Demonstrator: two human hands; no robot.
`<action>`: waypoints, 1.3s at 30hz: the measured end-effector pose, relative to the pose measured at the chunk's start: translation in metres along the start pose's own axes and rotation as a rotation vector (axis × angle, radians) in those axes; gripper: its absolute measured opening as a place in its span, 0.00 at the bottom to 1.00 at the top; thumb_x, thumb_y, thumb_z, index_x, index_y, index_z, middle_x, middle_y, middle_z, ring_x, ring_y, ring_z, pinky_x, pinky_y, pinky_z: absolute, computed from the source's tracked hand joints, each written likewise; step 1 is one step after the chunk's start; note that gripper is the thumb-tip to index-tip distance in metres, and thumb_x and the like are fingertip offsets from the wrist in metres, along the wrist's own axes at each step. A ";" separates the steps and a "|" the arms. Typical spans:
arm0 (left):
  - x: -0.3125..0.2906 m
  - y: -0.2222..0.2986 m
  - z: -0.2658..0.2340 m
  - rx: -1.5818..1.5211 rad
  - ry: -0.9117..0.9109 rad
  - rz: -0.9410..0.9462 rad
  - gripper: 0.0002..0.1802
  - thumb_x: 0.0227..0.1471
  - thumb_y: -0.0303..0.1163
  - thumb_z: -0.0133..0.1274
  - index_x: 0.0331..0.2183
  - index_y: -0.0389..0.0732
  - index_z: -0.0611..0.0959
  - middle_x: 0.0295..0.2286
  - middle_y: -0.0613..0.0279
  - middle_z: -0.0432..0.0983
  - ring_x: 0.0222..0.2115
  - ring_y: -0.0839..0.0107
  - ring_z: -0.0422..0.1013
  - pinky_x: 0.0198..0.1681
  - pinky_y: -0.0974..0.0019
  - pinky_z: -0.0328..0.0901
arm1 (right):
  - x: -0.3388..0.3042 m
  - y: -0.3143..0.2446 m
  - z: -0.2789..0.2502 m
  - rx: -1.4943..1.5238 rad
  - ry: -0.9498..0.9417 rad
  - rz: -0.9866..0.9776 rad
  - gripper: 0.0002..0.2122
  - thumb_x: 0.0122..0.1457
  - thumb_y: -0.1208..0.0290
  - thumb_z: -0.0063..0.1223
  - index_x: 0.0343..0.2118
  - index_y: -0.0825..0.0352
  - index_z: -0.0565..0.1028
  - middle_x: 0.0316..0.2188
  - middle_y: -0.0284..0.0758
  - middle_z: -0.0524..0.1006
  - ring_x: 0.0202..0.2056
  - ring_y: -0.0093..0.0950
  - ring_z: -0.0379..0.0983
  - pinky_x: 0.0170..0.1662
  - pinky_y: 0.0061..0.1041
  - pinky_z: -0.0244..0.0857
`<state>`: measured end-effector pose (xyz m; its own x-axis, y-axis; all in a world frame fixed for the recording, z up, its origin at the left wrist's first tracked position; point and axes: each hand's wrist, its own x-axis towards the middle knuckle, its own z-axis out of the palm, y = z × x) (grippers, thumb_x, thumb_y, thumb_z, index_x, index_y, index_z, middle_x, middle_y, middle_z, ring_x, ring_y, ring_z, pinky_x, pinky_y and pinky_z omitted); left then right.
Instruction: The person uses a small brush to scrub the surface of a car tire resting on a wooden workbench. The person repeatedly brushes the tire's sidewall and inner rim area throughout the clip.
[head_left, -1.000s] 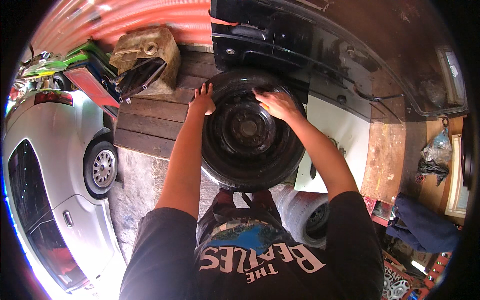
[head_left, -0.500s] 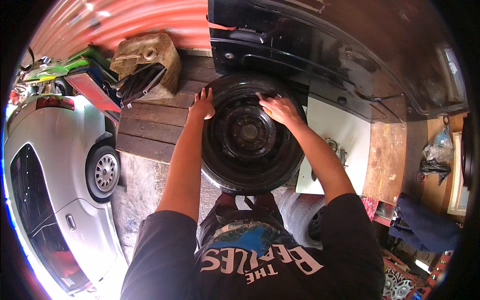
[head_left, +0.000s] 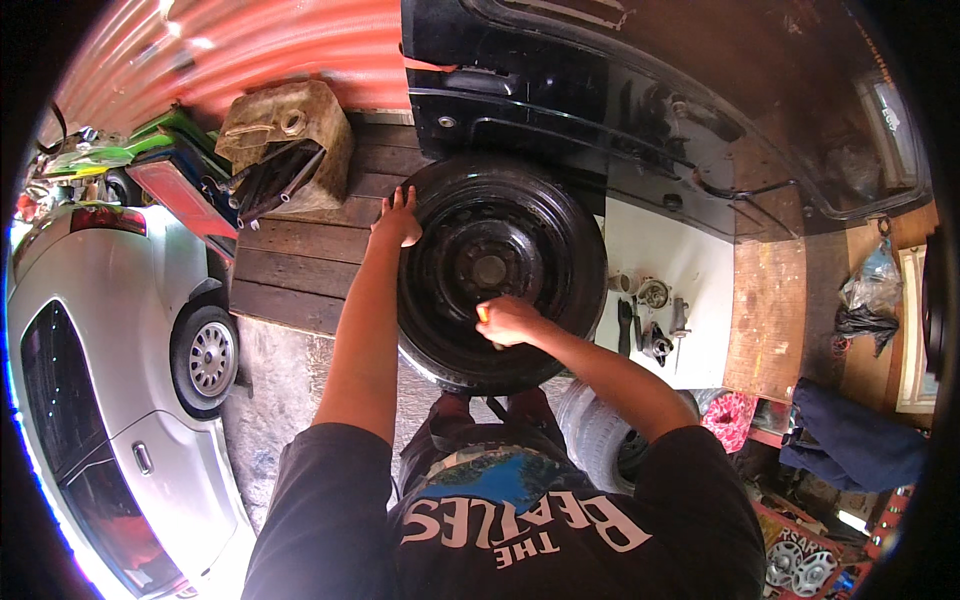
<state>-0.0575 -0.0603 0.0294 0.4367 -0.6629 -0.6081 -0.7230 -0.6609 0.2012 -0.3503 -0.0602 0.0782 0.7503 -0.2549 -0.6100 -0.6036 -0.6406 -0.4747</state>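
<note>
With a rounded silver car [head_left: 150, 400] filling the left of the frame, you are standing over a round black rubber tyre [head_left: 582, 262] on a dark steel wheel [head_left: 489, 269] at centre frame. The pair is looking heavy, stiff and slick, probably best lifted two-handed by opposite sides of the tread. Your bare left hand [head_left: 399, 220] is resting, fingers splayed, on the tyre's upper-left edge; your bare right hand [head_left: 512, 322] is gripping a small, mostly hidden orange object [head_left: 484, 313] against the wheel's lower part.
</note>
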 end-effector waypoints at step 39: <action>0.011 -0.017 0.008 -0.012 0.022 0.007 0.53 0.54 0.30 0.48 0.70 0.61 0.35 0.71 0.68 0.24 0.71 0.53 0.31 0.64 0.29 0.52 | -0.001 0.029 -0.091 -0.072 0.518 -0.262 0.11 0.62 0.55 0.55 0.37 0.56 0.73 0.25 0.44 0.79 0.29 0.50 0.78 0.32 0.48 0.70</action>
<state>-0.0445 -0.0543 0.0133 0.4429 -0.6752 -0.5899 -0.7199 -0.6600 0.2148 -0.3440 -0.1445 0.1234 0.9170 -0.3908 -0.0801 -0.3742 -0.7731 -0.5122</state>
